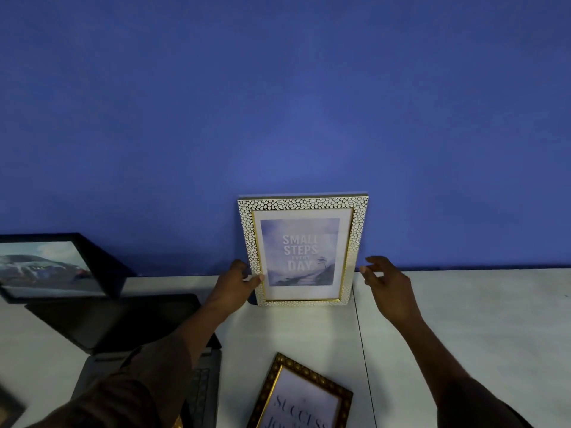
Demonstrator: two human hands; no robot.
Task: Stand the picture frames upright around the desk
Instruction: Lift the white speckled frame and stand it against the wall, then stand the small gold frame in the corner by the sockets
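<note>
A white and gold pebbled picture frame [302, 202] with the words "Small steps every day" stands upright on the white desk [463, 319] against the blue wall. My left hand [236, 284] grips its lower left edge, thumb on the front. My right hand [387, 287] hovers just right of the frame with fingers spread, not touching it. A gold and dark frame [312, 375] with "Success" on its print lies flat near the desk's front edge. A black frame [89, 257] with a landscape photo stands at the far left.
An open dark laptop [117, 322] sits left of centre, partly under my left arm. A seam [360, 329] runs front to back across the desk just right of the white frame. The corner of another object [9, 407] shows at the bottom left.
</note>
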